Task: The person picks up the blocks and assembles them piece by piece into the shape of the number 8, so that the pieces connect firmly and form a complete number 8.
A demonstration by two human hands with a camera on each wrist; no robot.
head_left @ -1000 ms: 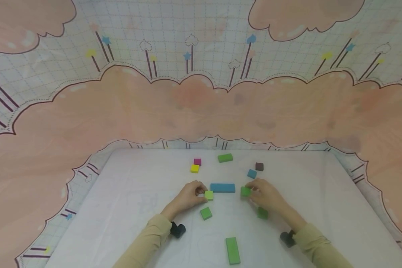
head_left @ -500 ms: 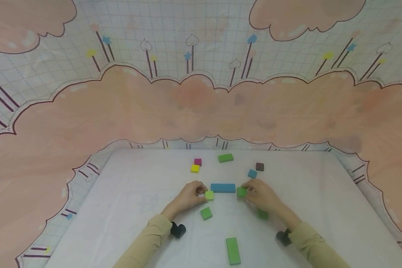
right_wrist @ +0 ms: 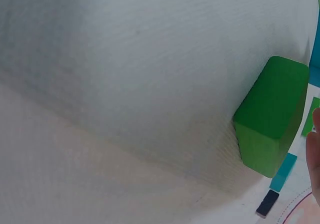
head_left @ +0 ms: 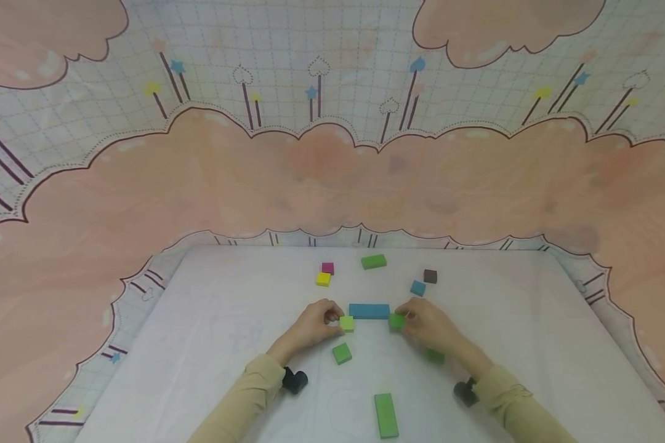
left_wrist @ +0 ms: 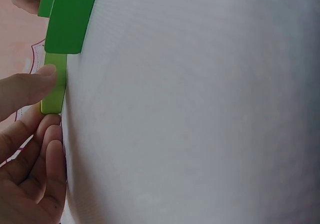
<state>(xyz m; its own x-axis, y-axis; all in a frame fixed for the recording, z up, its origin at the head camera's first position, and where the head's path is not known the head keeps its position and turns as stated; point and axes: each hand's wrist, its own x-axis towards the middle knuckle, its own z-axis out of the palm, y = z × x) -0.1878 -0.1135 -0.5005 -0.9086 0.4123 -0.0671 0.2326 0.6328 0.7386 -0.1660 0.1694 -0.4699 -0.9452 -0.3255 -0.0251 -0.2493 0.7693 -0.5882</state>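
Observation:
My left hand (head_left: 317, 321) pinches a small light green block (head_left: 346, 324) at the left end of a long blue block (head_left: 369, 311) lying crosswise. In the left wrist view, the thumb presses on the light green block (left_wrist: 55, 87). A green block (head_left: 396, 322) is pinched by my right hand (head_left: 435, 325) at the blue block's right end; whether they touch I cannot tell. Another green block (head_left: 342, 354) lies just in front of the left hand. Partly covered by the right hand is one more green block (head_left: 435, 356), large in the right wrist view (right_wrist: 272, 109).
A long green block (head_left: 386, 416) lies near the front of the white table (head_left: 199, 344). Toward the back are magenta (head_left: 328, 268) and yellow blocks (head_left: 323, 279), a green block (head_left: 374, 262), a small blue block (head_left: 418, 288) and a dark brown block (head_left: 430, 276).
My right hand has moved left with its green block, up to the right end of the long blue block. The left hand keeps its place with the light green block.

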